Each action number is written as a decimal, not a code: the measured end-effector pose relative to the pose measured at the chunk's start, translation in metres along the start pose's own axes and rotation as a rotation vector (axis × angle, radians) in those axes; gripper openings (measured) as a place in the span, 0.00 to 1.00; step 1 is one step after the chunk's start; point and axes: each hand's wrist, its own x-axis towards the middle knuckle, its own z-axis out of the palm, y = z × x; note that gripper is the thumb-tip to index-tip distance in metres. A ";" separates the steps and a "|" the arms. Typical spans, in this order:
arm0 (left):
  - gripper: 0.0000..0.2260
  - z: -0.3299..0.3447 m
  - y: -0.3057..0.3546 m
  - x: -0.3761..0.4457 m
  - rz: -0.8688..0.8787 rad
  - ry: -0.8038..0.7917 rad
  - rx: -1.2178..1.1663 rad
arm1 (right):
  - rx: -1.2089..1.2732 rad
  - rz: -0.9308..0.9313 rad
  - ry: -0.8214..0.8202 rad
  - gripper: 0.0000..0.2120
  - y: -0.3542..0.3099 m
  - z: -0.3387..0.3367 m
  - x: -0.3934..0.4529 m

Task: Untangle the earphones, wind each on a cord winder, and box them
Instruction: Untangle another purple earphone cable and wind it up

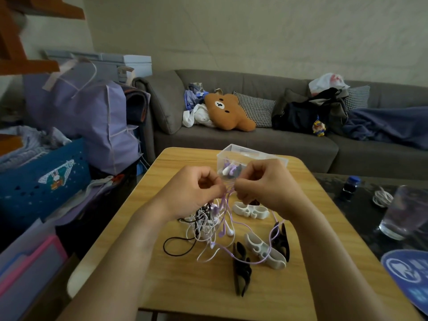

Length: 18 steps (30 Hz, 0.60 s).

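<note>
- Left hand: raised over the wooden table, fingers curled, pinching lilac cord; apparently anchoring one side of a knot
- Right hand: level with it, almost touching, fingertips pinching the same lilac strands; judged to be picking the knot apart
- Tangled earphones: black, white and lilac cords hang from both hands to a heap on the table, lifted so loops fall free
- Cord winders: white behind the heap, white and black in front, unwound, laid close for the next step
- Clear box: far edge, open, something white and purple inside
</note>
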 end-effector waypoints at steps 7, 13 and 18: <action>0.05 0.006 0.000 0.001 0.125 0.279 0.038 | 0.314 0.022 -0.032 0.07 0.000 0.014 0.003; 0.10 0.013 -0.005 0.005 0.094 0.400 0.092 | 0.146 -0.021 -0.003 0.07 0.005 0.018 0.008; 0.04 0.014 -0.013 0.005 -0.034 0.249 0.286 | -0.386 -0.248 0.119 0.05 0.015 0.026 0.011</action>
